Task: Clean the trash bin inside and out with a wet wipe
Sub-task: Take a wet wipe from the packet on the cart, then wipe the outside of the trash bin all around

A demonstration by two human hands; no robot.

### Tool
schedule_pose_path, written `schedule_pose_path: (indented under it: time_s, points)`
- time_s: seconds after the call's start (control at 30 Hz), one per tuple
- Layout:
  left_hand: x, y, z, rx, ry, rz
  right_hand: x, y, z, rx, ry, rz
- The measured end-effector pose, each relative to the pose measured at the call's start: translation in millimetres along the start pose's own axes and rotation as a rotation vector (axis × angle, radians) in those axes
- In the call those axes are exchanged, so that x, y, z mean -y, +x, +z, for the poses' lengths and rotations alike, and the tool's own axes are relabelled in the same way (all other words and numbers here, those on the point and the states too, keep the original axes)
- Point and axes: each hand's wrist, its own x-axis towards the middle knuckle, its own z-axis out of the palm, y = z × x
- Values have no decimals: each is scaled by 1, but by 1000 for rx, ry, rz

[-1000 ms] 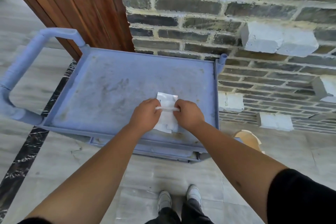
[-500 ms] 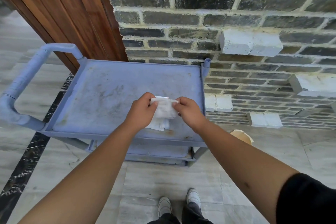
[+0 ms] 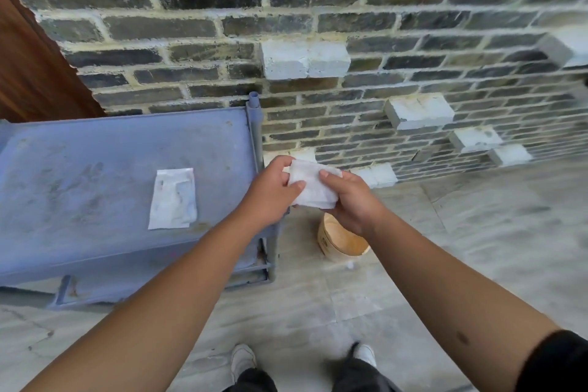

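A folded white wet wipe (image 3: 313,187) is held in the air between my left hand (image 3: 273,195) and my right hand (image 3: 351,199), just past the right end of the blue cart. Both hands pinch it. Below my right hand a small tan, wood-coloured trash bin (image 3: 339,242) stands on the floor, open at the top and partly hidden by my wrist. The wipe's torn white packet (image 3: 173,199) lies flat on the cart's top.
The blue plastic cart (image 3: 95,149) stands on my left against a dark brick wall (image 3: 318,25) with pale bricks jutting out. A brown wooden door (image 3: 28,73) is at the far left. Grey stone floor (image 3: 477,232) spreads to the right. My shoes (image 3: 245,360) show below.
The wipe has come out of the packet, which now lies on the cart. My hands and my view have swung right, off the cart and over the bin.
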Motion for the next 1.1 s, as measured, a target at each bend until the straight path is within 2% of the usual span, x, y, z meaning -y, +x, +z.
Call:
schedule_pose_path:
  time_s: [0.23, 0.4, 0.53, 0.7, 0.8, 0.97, 1.1]
  points:
    - [3, 29, 131, 54, 18, -66, 12, -32, -130, -15, 85, 37]
    - [30, 51, 229, -15, 2, -157, 3, -35, -225, 17, 143, 120]
    - [57, 58, 288, -98, -71, -251, -13, -32, -291, -27, 194, 184]
    - [111, 62, 317, -60, -45, -327, -41, -24, -344, -136, 241, 205]
    - [150, 70, 323, -34, 64, -348, -65, -11, -366, -200, 316, 182]
    - [220, 88, 336, 8, 146, -346, -126, 21, -402, -306, 361, 142]
    - [297, 107, 365, 122, 296, -271, -194, 54, -445, -382, 404, 104]
